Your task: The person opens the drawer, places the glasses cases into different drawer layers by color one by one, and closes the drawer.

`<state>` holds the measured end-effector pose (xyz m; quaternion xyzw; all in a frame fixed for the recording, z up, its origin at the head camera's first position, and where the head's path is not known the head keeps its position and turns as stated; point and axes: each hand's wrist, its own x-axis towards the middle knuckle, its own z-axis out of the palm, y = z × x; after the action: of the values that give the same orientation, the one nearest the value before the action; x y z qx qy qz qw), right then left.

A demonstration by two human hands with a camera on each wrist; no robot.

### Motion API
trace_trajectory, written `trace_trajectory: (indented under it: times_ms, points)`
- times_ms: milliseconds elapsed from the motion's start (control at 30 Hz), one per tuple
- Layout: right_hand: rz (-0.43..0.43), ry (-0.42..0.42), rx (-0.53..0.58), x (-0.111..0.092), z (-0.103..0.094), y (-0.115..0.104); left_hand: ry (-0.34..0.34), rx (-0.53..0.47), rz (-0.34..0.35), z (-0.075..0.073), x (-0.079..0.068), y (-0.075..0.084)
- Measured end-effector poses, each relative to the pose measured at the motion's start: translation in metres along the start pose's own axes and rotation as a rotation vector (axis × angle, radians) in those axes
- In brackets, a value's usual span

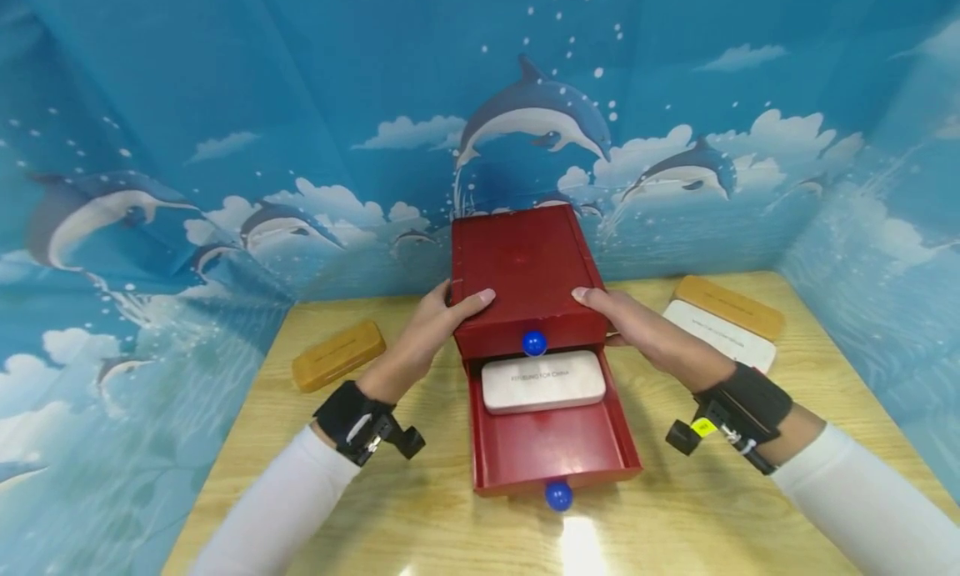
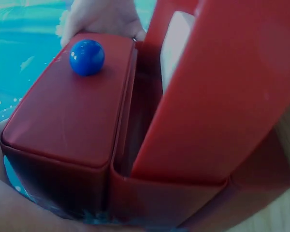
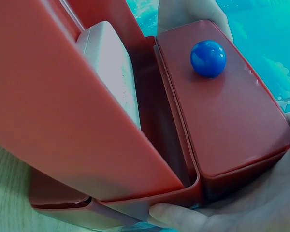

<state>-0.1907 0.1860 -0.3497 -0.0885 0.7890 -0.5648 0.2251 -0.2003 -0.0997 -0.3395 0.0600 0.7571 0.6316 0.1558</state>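
Observation:
A red drawer box (image 1: 517, 259) stands at the back of the table, between both hands. My left hand (image 1: 427, 334) grips its left side, thumb on top. On the opposite side, my right hand (image 1: 648, 330) holds it the same way. The upper drawer, with a blue round knob (image 1: 534, 343), is closed. Below it, a red drawer (image 1: 555, 443) is pulled out toward me, its own blue knob (image 1: 558, 496) at the front. A white oblong case (image 1: 543, 383) with printed lettering lies in its rear part. Another red section (image 3: 58, 193) shows under the pulled-out drawer in the right wrist view.
A yellow-brown case (image 1: 339, 357) lies left of the box on the wooden table (image 1: 375, 509). At the right lie another yellow-brown case (image 1: 729, 306) and a white case (image 1: 720, 334), side by side. A blue dolphin-print backdrop (image 1: 375, 76) rises behind the table and along its sides.

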Motion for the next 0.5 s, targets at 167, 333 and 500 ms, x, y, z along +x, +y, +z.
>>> trace_trajectory:
  times_ms: [167,333,500]
  points:
    - [-0.001,0.006,0.000,0.0005,0.0011,-0.0007,-0.092,-0.130,0.009,-0.0005,0.0027,-0.0073]
    - [0.012,0.004,0.015,0.0006,0.0012,-0.0020,-0.119,-0.152,0.024,-0.0008,0.0027,-0.0075]
    - [0.023,-0.003,0.030,-0.0011,0.0005,-0.0033,-0.144,-0.159,0.034,0.0003,0.0039,-0.0079]
